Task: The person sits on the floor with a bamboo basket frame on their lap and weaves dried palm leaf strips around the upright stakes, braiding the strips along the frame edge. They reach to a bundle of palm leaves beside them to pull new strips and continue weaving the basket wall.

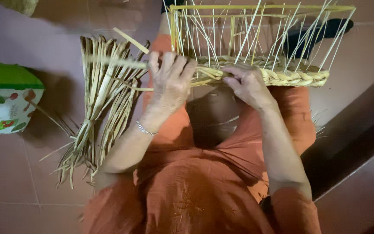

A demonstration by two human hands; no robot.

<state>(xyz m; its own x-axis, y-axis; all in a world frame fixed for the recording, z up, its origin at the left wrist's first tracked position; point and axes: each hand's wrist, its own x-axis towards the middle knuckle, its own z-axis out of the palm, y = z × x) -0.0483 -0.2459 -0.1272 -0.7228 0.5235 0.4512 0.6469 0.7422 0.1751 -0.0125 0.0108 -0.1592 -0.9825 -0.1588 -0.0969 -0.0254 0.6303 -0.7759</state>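
A half-woven straw basket (pixel 282 77) rests on my lap, with a braided rim along its near edge and thin upright stakes rising to a yellow frame (pixel 260 8). My left hand (pixel 169 80) grips the left end of the braided rim, fingers curled over loose straw strands that run off to the left. My right hand (pixel 247 84) pinches the braid near its middle. A thin bracelet (pixel 146 128) sits on my left wrist.
A tied bundle of dried straw (pixel 98 99) lies on the tiled floor at left. A green and white box (pixel 5 102) stands at the far left edge. My orange clothing (pixel 187 186) fills the lower middle. A dark step edge (pixel 351 143) runs along the right.
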